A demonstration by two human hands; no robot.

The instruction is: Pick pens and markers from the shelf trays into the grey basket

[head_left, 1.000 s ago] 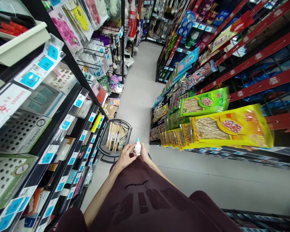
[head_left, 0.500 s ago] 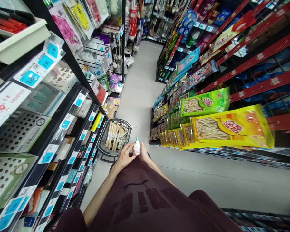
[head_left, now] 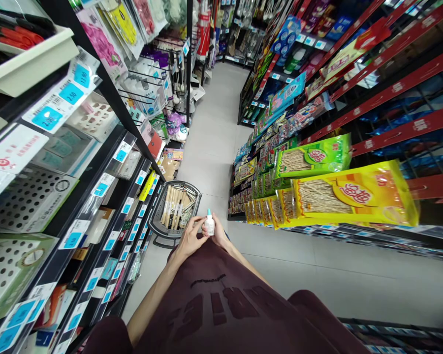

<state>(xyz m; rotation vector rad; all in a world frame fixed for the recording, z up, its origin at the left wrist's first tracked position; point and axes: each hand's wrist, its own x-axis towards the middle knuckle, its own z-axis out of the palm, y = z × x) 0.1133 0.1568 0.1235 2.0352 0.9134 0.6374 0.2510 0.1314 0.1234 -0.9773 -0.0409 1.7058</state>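
A small white bottle [head_left: 209, 226] with a pale teal cap is held upright in front of my body. My right hand [head_left: 219, 233] is closed around its right side, fingers partly hidden behind it. From the left, my left hand [head_left: 191, 239] closes on the bottle too, with thumb and fingertips pressed to its lower side. Just beyond my left hand, a grey shopping basket [head_left: 156, 222] stands on the floor. Several wooden-handled pieces [head_left: 172, 206] and a heap of thin sticks lie inside it.
Shelves with blue price tags [head_left: 73, 240] line the left side. At right, snack packets, among them a yellow packet [head_left: 354, 194] and a green packet [head_left: 313, 156], jut into the aisle. The grey tiled floor [head_left: 214, 128] runs ahead between the racks.
Almost nothing differs. The bottle has shifted very slightly left between my hands, and both hands keep their hold.
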